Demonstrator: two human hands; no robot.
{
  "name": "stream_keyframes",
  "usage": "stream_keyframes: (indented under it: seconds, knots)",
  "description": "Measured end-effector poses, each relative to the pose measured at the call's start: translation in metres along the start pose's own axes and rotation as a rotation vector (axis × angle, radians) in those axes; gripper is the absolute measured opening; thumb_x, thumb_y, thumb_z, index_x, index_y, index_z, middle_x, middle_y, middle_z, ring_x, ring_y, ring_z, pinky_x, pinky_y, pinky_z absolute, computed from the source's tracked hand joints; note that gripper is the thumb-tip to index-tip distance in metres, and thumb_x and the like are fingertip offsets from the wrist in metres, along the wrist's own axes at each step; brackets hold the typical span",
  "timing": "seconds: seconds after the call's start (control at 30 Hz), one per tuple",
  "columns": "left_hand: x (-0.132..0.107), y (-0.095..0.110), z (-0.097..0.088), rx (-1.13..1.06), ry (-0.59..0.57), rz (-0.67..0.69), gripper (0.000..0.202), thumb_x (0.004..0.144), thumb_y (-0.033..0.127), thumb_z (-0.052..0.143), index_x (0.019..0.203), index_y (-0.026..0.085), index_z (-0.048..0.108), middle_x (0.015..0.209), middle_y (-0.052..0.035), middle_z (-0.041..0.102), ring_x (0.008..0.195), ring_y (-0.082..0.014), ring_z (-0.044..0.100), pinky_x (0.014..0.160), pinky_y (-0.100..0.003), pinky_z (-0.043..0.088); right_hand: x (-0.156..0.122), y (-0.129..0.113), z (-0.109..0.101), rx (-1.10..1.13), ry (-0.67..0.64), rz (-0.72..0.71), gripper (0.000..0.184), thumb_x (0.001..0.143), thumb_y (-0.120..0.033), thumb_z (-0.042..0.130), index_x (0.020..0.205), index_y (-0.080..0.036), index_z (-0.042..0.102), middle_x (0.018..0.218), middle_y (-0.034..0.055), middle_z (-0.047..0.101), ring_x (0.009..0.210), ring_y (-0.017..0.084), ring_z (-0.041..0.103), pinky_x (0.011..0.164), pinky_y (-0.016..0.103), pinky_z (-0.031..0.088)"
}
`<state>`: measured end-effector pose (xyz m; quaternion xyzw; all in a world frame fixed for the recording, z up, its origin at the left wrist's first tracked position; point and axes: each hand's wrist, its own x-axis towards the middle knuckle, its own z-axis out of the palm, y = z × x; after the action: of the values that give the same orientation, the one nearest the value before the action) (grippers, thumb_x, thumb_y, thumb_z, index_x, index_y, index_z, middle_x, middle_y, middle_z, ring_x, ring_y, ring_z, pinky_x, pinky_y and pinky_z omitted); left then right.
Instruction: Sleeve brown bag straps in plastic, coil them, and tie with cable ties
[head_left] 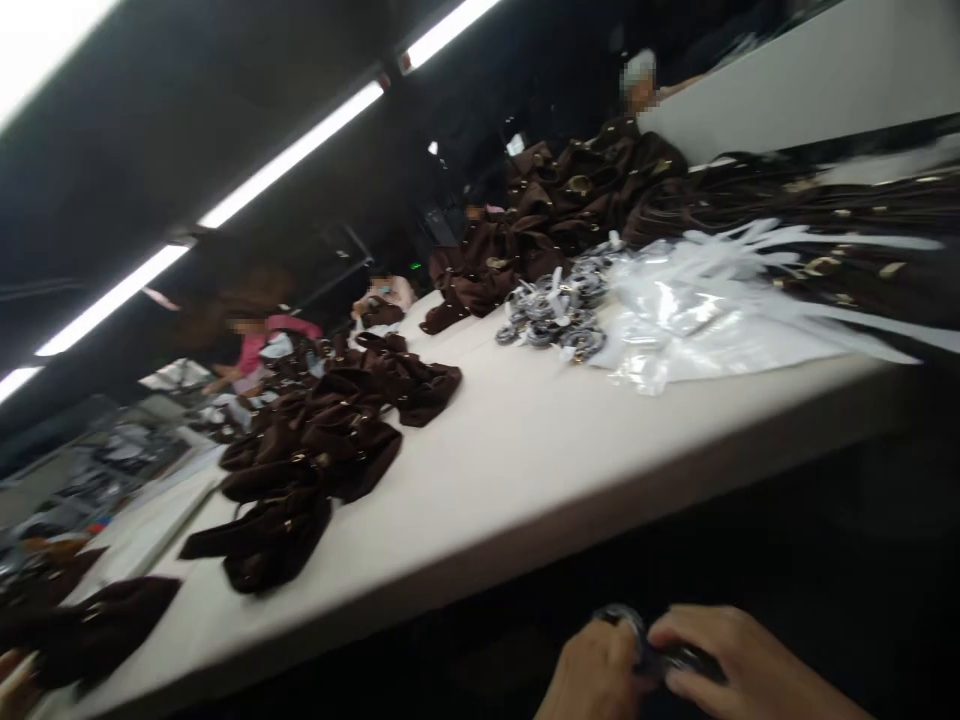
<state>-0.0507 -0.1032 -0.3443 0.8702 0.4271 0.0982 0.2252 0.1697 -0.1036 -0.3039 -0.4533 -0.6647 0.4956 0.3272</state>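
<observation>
Clasping a dark coil [637, 628] between them, left hand [600, 668] and right hand [724, 650] are seemingly working it, probably needing steady fingers next; similar-looking coils [538, 330] are lying beyond the grip, on the table [517, 430].

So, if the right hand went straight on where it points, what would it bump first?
The right hand would probably bump the left hand, just beside it, around the dark bundle they hold. Blur makes the exact gap hard to judge.
</observation>
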Motion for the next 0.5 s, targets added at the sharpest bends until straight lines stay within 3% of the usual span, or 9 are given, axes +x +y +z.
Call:
stream_keyframes:
  seconds: [0.07,0.13,0.2,0.27,0.37,0.5]
  knots:
    - [-0.006,0.001,-0.011,-0.181,-0.016,-0.007,0.047,0.096,0.047,0.037,0.124,0.013,0.055,0.102,-0.0172,0.068,0.091,-0.0279,0.064,0.081,-0.040,0.053,0.003,-0.013,-0.009,-0.103,-0.030,-0.031,0.012,0.078,-0.017,0.066,0.082,-0.022,0.076,0.082,0.0026,0.070,0.078,0.019,0.064,0.074,0.027,0.047]
    - [-0.008,0.002,-0.026,-0.458,-0.204,0.025,0.048,0.095,0.055,0.039,0.114,0.018,0.062,0.094,-0.0108,0.070,0.081,-0.0218,0.064,0.075,-0.031,0.051,0.007,-0.019,-0.019,-0.091,-0.080,-0.120,0.007,0.083,-0.027,0.071,0.082,-0.021,0.076,0.080,0.0012,0.069,0.077,0.017,0.063,0.073,0.026,0.045]
    - [-0.008,0.008,-0.038,-0.733,-0.352,0.036,0.052,0.090,0.062,0.046,0.111,0.019,0.065,0.084,-0.0081,0.070,0.071,-0.0185,0.063,0.066,-0.027,0.048,0.010,-0.021,-0.026,0.009,-0.126,-0.227,0.024,0.084,-0.043,0.073,0.081,-0.020,0.074,0.078,0.0009,0.067,0.077,0.016,0.061,0.074,0.026,0.044]
    - [-0.007,0.024,-0.049,-1.015,-0.395,0.009,0.056,0.086,0.063,0.054,0.116,0.017,0.065,0.078,-0.0083,0.071,0.064,-0.0173,0.062,0.061,-0.026,0.045,0.011,-0.025,-0.029,0.147,-0.151,-0.298,0.040,0.086,-0.055,0.067,0.077,-0.017,0.071,0.076,0.0018,0.065,0.077,0.016,0.059,0.076,0.027,0.044]
    - [-0.002,0.058,-0.067,-1.361,-0.240,-0.004,0.053,0.088,0.053,0.059,0.123,0.014,0.062,0.071,-0.0085,0.070,0.069,-0.0189,0.063,0.071,-0.030,0.047,0.015,-0.034,-0.024,0.319,-0.068,-0.311,0.050,0.096,-0.057,0.051,0.080,-0.013,0.069,0.080,0.0043,0.063,0.076,0.015,0.057,0.075,0.027,0.045]
    - [0.013,0.089,-0.097,-1.481,0.094,0.034,0.042,0.094,0.040,0.055,0.126,0.014,0.061,0.072,-0.0076,0.068,0.086,-0.0205,0.063,0.089,-0.033,0.046,0.016,-0.040,-0.008,0.427,0.133,-0.239,0.042,0.101,-0.049,0.046,0.102,-0.014,0.069,0.090,0.0053,0.063,0.078,0.014,0.058,0.071,0.025,0.046]
